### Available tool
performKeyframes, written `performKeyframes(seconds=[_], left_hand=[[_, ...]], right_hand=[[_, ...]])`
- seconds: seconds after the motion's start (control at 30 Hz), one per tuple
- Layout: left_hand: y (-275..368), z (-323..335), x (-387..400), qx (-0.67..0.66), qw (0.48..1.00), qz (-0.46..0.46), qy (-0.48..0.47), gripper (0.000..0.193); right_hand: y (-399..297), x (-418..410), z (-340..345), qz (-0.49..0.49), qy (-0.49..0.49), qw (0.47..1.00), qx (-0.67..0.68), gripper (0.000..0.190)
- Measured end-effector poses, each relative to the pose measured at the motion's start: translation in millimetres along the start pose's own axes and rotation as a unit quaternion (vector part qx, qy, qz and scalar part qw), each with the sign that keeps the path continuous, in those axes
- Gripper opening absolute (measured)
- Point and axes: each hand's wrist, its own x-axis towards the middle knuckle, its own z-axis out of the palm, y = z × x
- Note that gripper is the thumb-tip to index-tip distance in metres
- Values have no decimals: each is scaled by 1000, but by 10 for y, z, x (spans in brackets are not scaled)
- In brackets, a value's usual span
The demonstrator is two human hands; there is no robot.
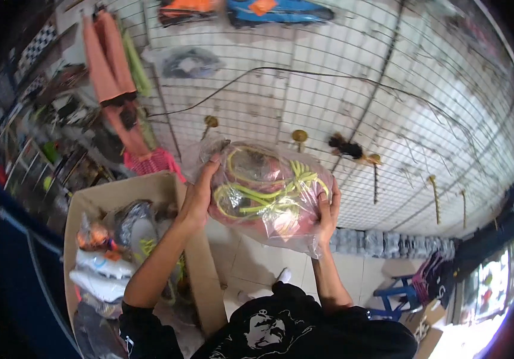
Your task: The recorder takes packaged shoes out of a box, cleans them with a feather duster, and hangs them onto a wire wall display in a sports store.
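Observation:
Between my two hands is a clear plastic bag holding a pair of pink shoes with yellow-green laces and trim (270, 193). My left hand (201, 193) grips the bag at its left end, where loose plastic sticks out past the fingers. At the other end, my right hand (328, 208) grips the bag's lower right side, fingers wrapped around it. The bag is up in front of me, above the tiled floor. Below my left forearm stands an open cardboard box (207, 273) with several plastic-wrapped shoes in it, among them a white pair (104, 273).
A wire grid wall (328, 103) with metal hooks (300, 136) stands ahead, with bagged blue shoes (279, 12) high on it. Salmon-coloured garments (109, 58) hang at left. A blue stool (393, 294) is at right, near stacked clear-wrapped items (389, 243) along the wall's foot.

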Motion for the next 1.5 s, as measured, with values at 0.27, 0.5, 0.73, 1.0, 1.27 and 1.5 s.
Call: performKeyframes(seconds=[0.27,0.5,0.73,1.0,1.27,1.5], left_hand=[[-507,548,354,100,983,25,-150,69],[-787,1036,450,100,982,59,-148,54],[-1074,1347,570,70,994,12,-87,50],[-1353,1617,699,-81,990,-118,-2,67],[-1835,1938,485,-209,975,-40,56,72],[-2078,1942,387,-274,960,-5,57,64]], right_hand=[[-187,-73,-696,-14,72,996,-44,51],[-355,47,-1074,13,97,992,-85,54],[-386,478,-1586,33,54,995,-73,53],[144,2001,-2919,37,46,970,-237,42],[626,3158,-3725,-208,-91,707,-670,60],[819,3383,-3816,-143,-139,612,-765,44]])
